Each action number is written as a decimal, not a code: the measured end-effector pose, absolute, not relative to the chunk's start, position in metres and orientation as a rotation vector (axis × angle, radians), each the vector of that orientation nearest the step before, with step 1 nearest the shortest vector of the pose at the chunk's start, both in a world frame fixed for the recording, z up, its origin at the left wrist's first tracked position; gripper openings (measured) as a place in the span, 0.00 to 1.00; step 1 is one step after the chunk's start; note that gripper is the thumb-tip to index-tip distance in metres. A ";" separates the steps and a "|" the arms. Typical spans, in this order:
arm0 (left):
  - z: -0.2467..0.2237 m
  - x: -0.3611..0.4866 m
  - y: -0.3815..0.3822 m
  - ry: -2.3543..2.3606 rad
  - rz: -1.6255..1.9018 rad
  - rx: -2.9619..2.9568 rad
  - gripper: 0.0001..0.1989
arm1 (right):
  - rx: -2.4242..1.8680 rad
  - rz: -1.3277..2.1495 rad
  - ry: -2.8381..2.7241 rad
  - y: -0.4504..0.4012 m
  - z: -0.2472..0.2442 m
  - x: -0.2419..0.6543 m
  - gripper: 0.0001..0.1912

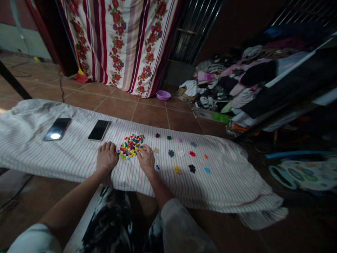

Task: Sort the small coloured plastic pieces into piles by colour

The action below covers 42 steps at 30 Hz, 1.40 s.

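A mixed pile of small coloured pieces (129,147), like beads or tiny bricks, lies on the striped cloth. My left hand (107,155) rests on the cloth just left of the pile, palm down, holding nothing I can see. At the pile's right edge my right hand (146,158) has its thumb and fingers pinched together; what is between the fingertips is too small to make out. Right of it are small one-colour groups: beige (156,150), dark grey (171,153), white (181,153), red (192,154), yellow (177,169), black (192,168) and others.
Two phones (99,130) lie left of the pile on the cloth-covered table (221,189). Beyond it are a floral curtain (131,45), a purple basin (163,95) and a red broom (81,76). Heaped clothes (231,77) fill the right side.
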State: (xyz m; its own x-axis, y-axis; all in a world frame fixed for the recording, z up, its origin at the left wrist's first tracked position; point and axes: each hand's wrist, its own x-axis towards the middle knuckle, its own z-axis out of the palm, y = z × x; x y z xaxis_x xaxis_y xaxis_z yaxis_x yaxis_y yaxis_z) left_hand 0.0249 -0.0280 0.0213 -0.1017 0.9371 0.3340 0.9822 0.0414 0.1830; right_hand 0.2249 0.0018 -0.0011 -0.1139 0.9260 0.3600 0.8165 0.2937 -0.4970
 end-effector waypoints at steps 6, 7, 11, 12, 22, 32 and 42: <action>0.023 0.026 -0.029 -2.169 -0.525 -2.019 0.17 | -1.506 0.225 -1.915 0.001 -0.003 0.226 0.07; 0.024 0.026 -0.029 -2.170 -0.519 -2.019 0.17 | -1.498 0.227 -1.919 0.001 -0.002 0.226 0.07; 0.024 0.026 -0.029 -2.161 -0.532 -2.032 0.16 | -1.486 0.227 -1.967 0.000 0.000 0.227 0.11; 0.024 0.026 -0.029 -2.160 -0.540 -2.032 0.16 | -1.488 0.228 -1.981 0.000 0.000 0.227 0.12; 0.022 0.025 -0.028 -2.177 -0.535 -2.025 0.17 | -1.453 0.222 -2.008 -0.002 0.004 0.227 0.12; 0.021 0.025 -0.028 -2.176 -0.500 -2.014 0.16 | -1.459 0.244 -2.026 -0.006 0.009 0.225 0.09; 0.018 0.023 -0.027 -2.128 -0.507 -2.008 0.17 | -1.386 0.197 -1.979 -0.006 0.009 0.225 0.08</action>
